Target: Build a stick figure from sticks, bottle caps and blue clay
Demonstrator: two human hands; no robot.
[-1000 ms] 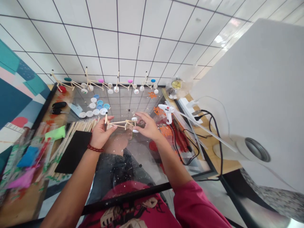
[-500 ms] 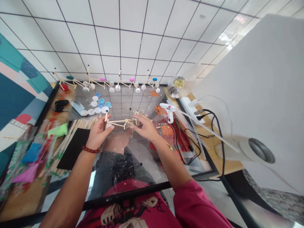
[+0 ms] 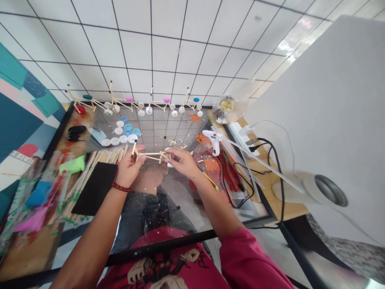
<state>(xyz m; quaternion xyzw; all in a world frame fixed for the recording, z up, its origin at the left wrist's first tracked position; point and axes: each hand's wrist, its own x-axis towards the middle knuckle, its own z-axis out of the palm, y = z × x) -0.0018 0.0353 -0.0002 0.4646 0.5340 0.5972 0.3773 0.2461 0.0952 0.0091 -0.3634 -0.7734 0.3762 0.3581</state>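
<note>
Right hand (image 3: 182, 162) has slid inward along the wooden-stick frame (image 3: 150, 155), which hangs over the glass tabletop (image 3: 177, 196). Its fingers, half-closed, pinch the glued joint beside a white bottle cap (image 3: 170, 163). Left hand (image 3: 129, 166), red bead bracelet (image 3: 122, 187) at the wrist, grips the far end. Farther off: hot glue gun (image 3: 214, 140) right of center, loose bottle caps (image 3: 123, 134), finished stick models (image 3: 120, 100) upper middle.

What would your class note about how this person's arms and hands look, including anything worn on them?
The left hand and right hand are bare, without gloves. A bracelet of round dark red beads circles the left wrist, and a magenta sleeve covers the right arm down to the forearm.
</note>
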